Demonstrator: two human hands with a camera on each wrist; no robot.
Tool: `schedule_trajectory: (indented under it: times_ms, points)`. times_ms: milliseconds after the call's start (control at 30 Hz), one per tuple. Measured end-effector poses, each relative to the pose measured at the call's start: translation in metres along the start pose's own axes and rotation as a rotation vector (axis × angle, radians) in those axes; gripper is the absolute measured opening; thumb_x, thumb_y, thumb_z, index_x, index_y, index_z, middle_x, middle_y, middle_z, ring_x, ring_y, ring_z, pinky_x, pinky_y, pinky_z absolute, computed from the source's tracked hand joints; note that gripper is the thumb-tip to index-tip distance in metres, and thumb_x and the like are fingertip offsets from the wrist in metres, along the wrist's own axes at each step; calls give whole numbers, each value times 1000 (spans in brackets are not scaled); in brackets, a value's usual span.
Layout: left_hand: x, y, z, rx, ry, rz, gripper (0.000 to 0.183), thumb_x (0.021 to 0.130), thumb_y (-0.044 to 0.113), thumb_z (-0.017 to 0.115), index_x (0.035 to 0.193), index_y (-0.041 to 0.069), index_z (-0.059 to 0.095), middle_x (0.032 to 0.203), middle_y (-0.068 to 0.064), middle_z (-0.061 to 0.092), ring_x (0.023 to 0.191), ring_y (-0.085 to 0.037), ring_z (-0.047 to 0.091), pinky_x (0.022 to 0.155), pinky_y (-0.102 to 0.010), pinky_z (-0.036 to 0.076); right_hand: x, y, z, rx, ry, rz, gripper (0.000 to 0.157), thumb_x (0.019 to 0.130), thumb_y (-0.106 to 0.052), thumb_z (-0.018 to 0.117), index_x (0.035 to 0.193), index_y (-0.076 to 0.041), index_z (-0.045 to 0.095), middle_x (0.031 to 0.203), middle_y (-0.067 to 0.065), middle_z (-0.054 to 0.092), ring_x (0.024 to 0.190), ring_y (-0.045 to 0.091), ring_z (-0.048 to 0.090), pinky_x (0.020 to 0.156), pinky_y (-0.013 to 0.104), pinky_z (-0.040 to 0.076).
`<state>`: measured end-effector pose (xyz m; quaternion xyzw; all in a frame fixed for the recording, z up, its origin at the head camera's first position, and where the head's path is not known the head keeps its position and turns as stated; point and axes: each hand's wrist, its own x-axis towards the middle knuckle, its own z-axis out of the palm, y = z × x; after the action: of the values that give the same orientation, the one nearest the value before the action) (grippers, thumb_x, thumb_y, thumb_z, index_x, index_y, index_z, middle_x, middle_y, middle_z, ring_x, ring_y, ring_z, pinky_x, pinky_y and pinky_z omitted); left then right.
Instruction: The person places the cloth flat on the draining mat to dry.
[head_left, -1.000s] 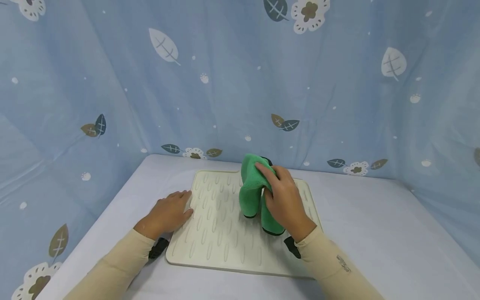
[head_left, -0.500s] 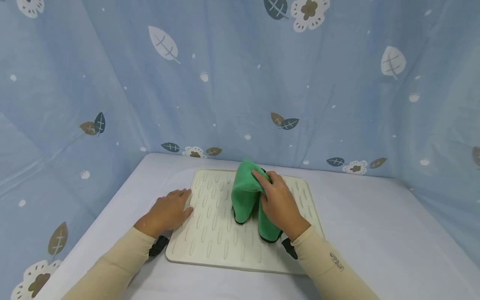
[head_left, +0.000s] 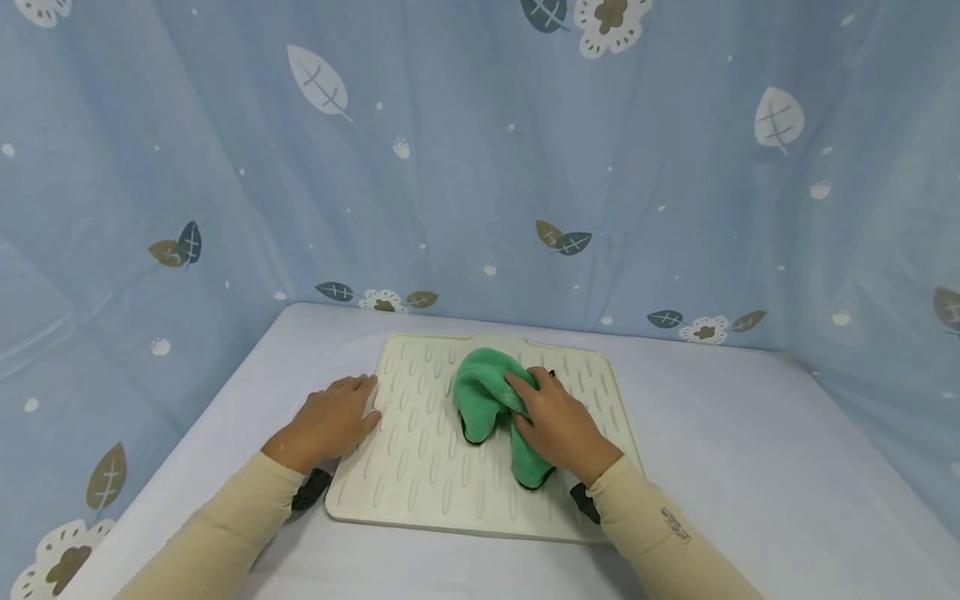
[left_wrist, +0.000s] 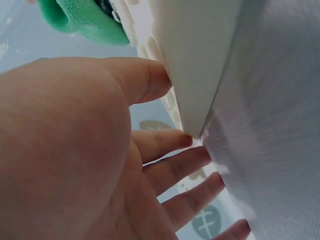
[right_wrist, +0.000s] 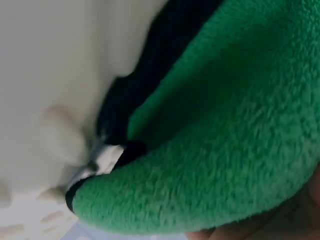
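A bunched green cloth [head_left: 483, 383] with dark edging sits over the right half of a cream ridged mat [head_left: 420, 475]. My right hand [head_left: 558, 421] grips the cloth from its right side, thumb and fingers pinching a fold. Close up in the right wrist view, the plush cloth [right_wrist: 225, 150] fills most of the frame, its dark hem near the mat's ridges. My left hand [head_left: 330, 421] lies at the mat's left edge with fingers extended. In the left wrist view, the thumb and index fingertip of that hand [left_wrist: 100, 135] touch the mat's side [left_wrist: 195, 65].
A white-covered table [head_left: 735, 450] lies under the mat and extends to both sides. Blue curtains [head_left: 465, 167] printed with leaves and flowers rise behind the table and along its sides. Dark straps [head_left: 311, 490] show at both wrists.
My right hand has moved the cloth a little left and toward me, lower over the mat, and the cloth has bunched up more. The left hand has stayed at the mat's edge.
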<state>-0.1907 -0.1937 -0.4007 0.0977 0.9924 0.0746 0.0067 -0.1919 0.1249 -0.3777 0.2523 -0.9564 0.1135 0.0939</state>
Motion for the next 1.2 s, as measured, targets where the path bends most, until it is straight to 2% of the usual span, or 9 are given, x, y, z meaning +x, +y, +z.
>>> schedule_trajectory:
  times_ms: [200, 367, 533, 600, 700, 867, 933, 1067, 1200]
  points:
    - [1, -1, 3, 3, 4, -3, 61, 99, 28, 59, 146, -8, 42, 148, -28, 47, 137, -46, 44, 103, -65, 42, -8, 5, -1, 10, -42, 34, 59, 98, -28, 66, 151, -14, 45, 140, 22, 51, 119, 39, 59, 81, 49, 57]
    - [1, -2, 3, 5, 7, 0, 61, 99, 28, 59, 146, -8, 42, 148, -29, 47, 137, -46, 45, 102, -66, 42, -13, 7, -2, 42, -69, 69, 63, 100, -38, 60, 155, -19, 38, 145, 20, 47, 123, 39, 57, 85, 52, 55]
    - [1, -1, 5, -4, 14, 2, 61, 99, 28, 59, 146, -8, 42, 148, -28, 47, 137, -46, 45, 102, -66, 42, -22, 14, -12, 127, 25, 76, 59, 99, -36, 63, 152, -18, 44, 142, 14, 51, 119, 33, 59, 87, 51, 55]
    - [1, -1, 5, -3, 13, -2, 61, 99, 28, 59, 146, -8, 43, 148, -28, 47, 137, -46, 45, 102, -66, 42, -25, 17, -18, 148, 83, 72, 54, 98, -31, 64, 148, -16, 50, 138, 13, 54, 114, 29, 62, 84, 47, 55]
    - [2, -1, 5, -1, 17, -7, 61, 99, 28, 60, 146, -7, 43, 148, -28, 47, 137, -46, 45, 102, -67, 42, -28, 23, -27, 166, 149, 76, 45, 97, -25, 66, 140, -14, 58, 130, 11, 58, 100, 26, 64, 72, 39, 54]
    - [1, 1, 4, -9, 18, -8, 61, 99, 28, 60, 146, -7, 42, 148, -29, 47, 137, -47, 45, 102, -67, 41, -33, 37, -36, 182, 201, 111, 27, 96, -17, 65, 122, -11, 69, 112, 9, 65, 93, 26, 65, 68, 37, 51]
    - [1, 1, 4, -12, 19, -6, 61, 99, 27, 60, 146, -7, 42, 148, -29, 46, 137, -47, 45, 102, -67, 41, -34, 42, -36, 176, 202, 127, 20, 95, -14, 64, 113, -11, 71, 102, 6, 67, 91, 25, 65, 70, 37, 51]
    - [1, 1, 3, -18, 20, -5, 61, 99, 27, 59, 147, -8, 42, 148, -29, 46, 137, -47, 44, 103, -67, 41, -34, 50, -33, 163, 161, 159, 13, 95, -12, 62, 102, -10, 72, 86, 1, 65, 74, 16, 59, 63, 31, 47]
    - [1, 1, 4, -27, 17, -5, 61, 99, 27, 59, 147, -8, 42, 148, -30, 46, 137, -48, 44, 103, -68, 40, -33, 55, -28, 161, 97, 203, 14, 96, -17, 62, 103, -9, 72, 82, 2, 63, 65, 12, 52, 58, 29, 43]
